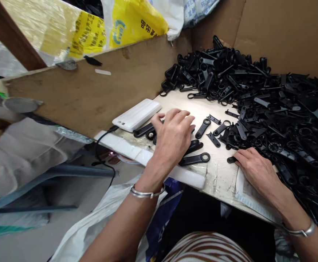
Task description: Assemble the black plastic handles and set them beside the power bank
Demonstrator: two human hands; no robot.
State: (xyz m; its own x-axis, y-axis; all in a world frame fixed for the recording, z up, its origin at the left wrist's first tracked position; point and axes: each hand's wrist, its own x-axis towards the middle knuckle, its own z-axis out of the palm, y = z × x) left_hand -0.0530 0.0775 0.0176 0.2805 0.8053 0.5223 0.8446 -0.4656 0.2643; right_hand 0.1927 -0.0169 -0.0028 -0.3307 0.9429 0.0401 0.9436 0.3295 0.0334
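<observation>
My left hand hovers over or rests on a small group of black plastic ring-ended handles near the table's front edge. Its thumb stands apart from the bent fingers, and the palm side is hidden. One handle lies just right of its wrist, with its toothed ring end facing right. My right hand is closed on a small black plastic piece, whose rounded end pokes out past the fingertips. Between the hands lie another ring-ended handle and a short flat black strip with a forked end.
A large heap of black plastic parts fills the back and right, against a cardboard wall. A white power bank with a black cable lies at left. White foam strip lines the front edge; a brown board stands behind.
</observation>
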